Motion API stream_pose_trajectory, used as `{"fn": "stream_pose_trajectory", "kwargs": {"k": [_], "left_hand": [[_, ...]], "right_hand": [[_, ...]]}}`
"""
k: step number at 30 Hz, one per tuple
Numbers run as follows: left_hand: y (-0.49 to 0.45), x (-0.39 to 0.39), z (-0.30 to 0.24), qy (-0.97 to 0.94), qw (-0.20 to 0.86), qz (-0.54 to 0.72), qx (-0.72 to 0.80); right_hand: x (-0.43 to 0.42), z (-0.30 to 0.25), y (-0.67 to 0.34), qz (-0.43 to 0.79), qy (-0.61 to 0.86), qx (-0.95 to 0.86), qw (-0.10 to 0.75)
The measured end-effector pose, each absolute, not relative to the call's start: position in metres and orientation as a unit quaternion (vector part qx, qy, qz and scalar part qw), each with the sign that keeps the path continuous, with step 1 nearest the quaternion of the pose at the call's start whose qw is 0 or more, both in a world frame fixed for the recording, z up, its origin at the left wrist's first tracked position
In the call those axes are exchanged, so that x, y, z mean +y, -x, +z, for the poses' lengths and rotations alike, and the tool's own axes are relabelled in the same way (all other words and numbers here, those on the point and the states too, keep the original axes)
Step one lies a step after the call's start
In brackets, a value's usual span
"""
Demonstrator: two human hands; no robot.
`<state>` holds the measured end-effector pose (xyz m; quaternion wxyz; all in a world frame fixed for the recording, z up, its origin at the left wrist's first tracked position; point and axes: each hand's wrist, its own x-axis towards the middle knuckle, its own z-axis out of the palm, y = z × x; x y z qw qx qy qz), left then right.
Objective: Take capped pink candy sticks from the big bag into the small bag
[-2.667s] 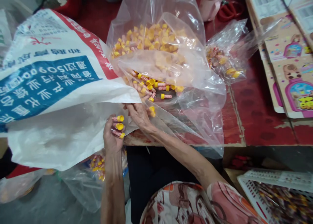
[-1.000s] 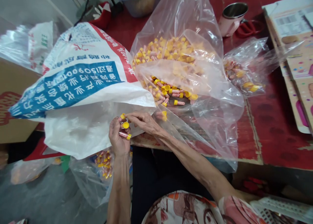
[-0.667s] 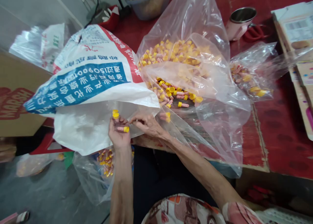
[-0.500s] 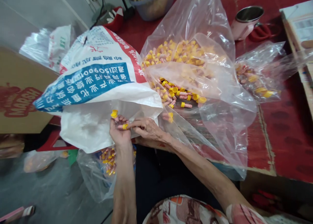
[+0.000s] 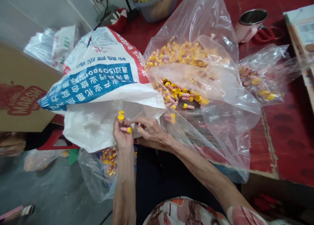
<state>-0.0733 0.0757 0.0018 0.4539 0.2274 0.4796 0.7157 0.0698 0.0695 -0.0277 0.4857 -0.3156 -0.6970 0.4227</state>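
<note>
In the head view, the left hand (image 5: 122, 136) lies palm up, its fingers (image 5: 125, 122) curled around yellow-capped striped tubes (image 5: 126, 129). The right hand (image 5: 149, 128) is just beside it, fingers bent; whether they grip anything, I cannot tell. More tubes (image 5: 181, 56) fill a clear plastic bag (image 5: 216, 28) on the red bench (image 5: 287, 136), right of a woven sack (image 5: 98, 84).

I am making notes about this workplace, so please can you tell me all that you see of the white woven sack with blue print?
The white woven plastic sack has a blue panel with white Chinese characters, upside down in this view, and a red band along one edge. Its mouth gapes toward the person, showing a plain white inside. Its edge overlaps the clear plastic bag, and the left hand holds yellow-capped tubes just before its lower part.
</note>
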Motion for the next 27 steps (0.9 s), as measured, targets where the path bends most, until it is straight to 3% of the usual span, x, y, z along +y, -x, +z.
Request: {"fn": "stream_pose_trajectory", "kwargs": {"k": [7,12,17,20,27], "left_hand": [[0.049,0.066,0.000,-0.218,0.408,0.683,0.565],[0.049,0.070,-0.002,-0.306,0.284,0.644,0.641],[0.058,0.086,-0.015,-0.574,0.098,0.433,0.689],[0.066,0.091,-0.020,-0.648,0.099,0.343,0.673],[0.069,0.087,-0.020,-0.523,0.133,0.443,0.716]], "right_hand": [[0.072,-0.027,-0.073,0.429,0.336,-0.709,0.447],[0.077,-0.038,-0.070,0.416,0.379,-0.668,0.487],[0.087,-0.040,-0.078,0.376,0.469,-0.561,0.569],[0.090,-0.040,-0.082,0.375,0.469,-0.554,0.576],[0.091,-0.039,-0.081,0.391,0.483,-0.554,0.554]]}}
